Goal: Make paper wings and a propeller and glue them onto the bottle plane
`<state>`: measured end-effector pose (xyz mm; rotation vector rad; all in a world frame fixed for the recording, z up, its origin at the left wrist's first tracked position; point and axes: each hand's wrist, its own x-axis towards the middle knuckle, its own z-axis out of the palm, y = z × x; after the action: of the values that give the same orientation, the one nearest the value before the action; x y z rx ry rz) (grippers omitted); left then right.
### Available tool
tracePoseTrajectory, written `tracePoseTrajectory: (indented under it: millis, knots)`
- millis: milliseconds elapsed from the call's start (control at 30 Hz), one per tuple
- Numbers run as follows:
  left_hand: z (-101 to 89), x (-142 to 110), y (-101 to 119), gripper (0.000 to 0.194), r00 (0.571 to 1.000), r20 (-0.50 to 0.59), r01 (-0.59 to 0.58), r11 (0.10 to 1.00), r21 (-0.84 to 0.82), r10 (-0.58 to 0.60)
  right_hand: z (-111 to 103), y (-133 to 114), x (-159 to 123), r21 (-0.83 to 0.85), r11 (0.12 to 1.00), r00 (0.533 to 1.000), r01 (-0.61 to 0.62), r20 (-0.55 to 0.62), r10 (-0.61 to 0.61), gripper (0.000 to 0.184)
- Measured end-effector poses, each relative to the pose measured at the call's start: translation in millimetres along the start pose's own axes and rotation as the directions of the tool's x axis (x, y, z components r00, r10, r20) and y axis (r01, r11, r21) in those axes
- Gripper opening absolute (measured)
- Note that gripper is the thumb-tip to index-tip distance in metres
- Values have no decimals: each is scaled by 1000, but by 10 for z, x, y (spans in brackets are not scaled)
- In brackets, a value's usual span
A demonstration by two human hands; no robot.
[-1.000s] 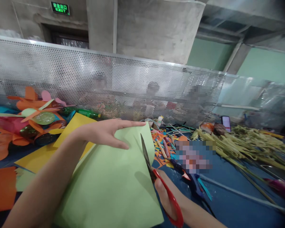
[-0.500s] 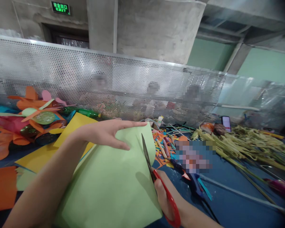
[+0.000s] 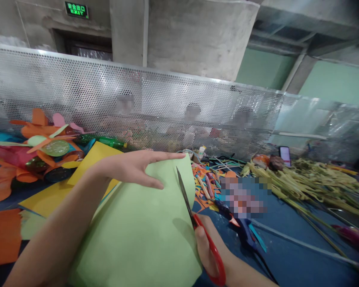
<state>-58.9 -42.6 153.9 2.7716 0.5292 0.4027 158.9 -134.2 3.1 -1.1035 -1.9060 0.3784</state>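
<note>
A large light-green sheet of paper point(image 3: 143, 235) lies before me, its right side curving up. My left hand point(image 3: 131, 167) lies across the far part of the sheet. Its index finger stretches along the top edge and its thumb is spread apart on the paper; the other fingers are hidden. Red-handled scissors point(image 3: 214, 257) are in my right hand point(image 3: 205, 243), at the sheet's right edge. One dark blade shows over the paper, pointing away from me; the other blade cannot be seen.
Yellow sheets point(image 3: 49, 197), an orange sheet point(image 3: 2, 239) and a paper-flower craft point(image 3: 48, 139) lie left. Right are paper scraps point(image 3: 202, 175), a blue glue gun point(image 3: 245, 233), dried husks point(image 3: 299, 183) and a phone point(image 3: 285, 155). A perforated metal screen point(image 3: 167, 91) stands behind, with blurred people visible.
The scissors and my right hand have shifted very slightly to the left along the paper. The sheet's lower right corner has moved a little left. My left hand stays in place.
</note>
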Motion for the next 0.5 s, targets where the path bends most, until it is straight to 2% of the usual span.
tracePoseTrajectory:
  millis: [500]
  knots:
    - [2,13,-34,74,999,-20,-40,998,-46,39,-6,-49,31,-40,999,999,-21,-50,19,69]
